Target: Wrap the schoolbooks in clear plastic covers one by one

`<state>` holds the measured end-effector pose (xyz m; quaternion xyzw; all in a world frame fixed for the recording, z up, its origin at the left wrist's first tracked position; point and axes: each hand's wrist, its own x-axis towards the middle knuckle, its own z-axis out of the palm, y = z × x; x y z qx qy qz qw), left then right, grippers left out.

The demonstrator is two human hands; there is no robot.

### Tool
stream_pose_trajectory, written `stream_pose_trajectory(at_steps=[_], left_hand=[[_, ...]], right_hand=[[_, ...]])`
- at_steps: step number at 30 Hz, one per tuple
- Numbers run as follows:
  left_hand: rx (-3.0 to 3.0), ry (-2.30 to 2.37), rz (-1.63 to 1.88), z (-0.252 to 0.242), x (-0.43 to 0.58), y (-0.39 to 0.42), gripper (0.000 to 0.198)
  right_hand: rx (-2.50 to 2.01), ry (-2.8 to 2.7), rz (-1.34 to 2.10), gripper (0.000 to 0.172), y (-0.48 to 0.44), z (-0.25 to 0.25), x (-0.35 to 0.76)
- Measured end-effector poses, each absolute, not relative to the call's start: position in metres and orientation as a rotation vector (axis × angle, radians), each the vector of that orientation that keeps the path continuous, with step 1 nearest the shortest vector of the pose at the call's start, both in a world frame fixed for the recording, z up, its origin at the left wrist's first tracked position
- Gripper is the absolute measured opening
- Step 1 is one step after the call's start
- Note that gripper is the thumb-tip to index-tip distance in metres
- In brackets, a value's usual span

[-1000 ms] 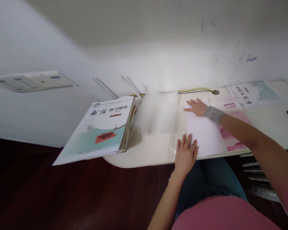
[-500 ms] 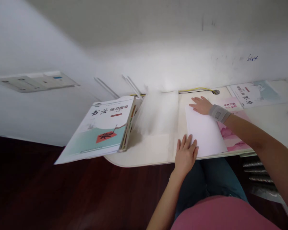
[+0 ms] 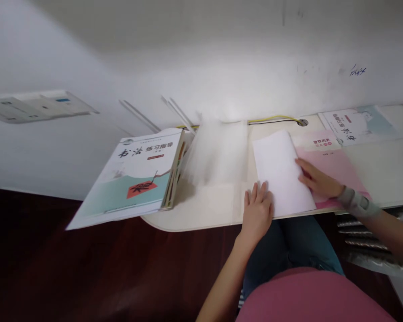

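A pink textbook lies on the white desk, with a blank white sheet along its left side. My left hand rests flat on the sheet's lower left edge, fingers stretched out. At the border between sheet and pink cover is my right hand, wearing a grey wristband. Its visible fingertips point left and lie slightly apart against that border; its other fingers are hidden beneath. Left of the sheet, clear plastic book covers lie on the desk.
A stack of calligraphy workbooks overhangs the desk's left end. Another workbook lies at the back right, near a cable hole with a yellow cable. The desk has a rounded front left corner. A wall socket panel is at left.
My right hand has moved from the sheet's top edge down and right to its border with the pink cover. The sheet's upper part now bulges up a little. My left hand stays at the lower left.
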<state>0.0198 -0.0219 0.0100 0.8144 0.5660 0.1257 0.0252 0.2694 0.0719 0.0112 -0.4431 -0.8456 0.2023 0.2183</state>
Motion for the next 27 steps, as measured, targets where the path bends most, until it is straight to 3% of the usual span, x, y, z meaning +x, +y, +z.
stream_pose_trajectory(at_steps=[8,20,27], left_hand=[[2.615,1.668,0.261,0.019,0.039,-0.002,0.057],[2.521,1.792,0.132,0.02,0.028,-0.007,0.052],[2.539,1.785,0.222,0.034,0.045,-0.004,0.044]], right_hand=[[-1.304,-2.351,0.294,0.081,0.005,-0.006,0.268],[-1.262,-2.546,0.117,0.097,0.007,-0.004,0.265],[-1.24,-2.587,0.018,0.094,0.004,-0.007,0.261]])
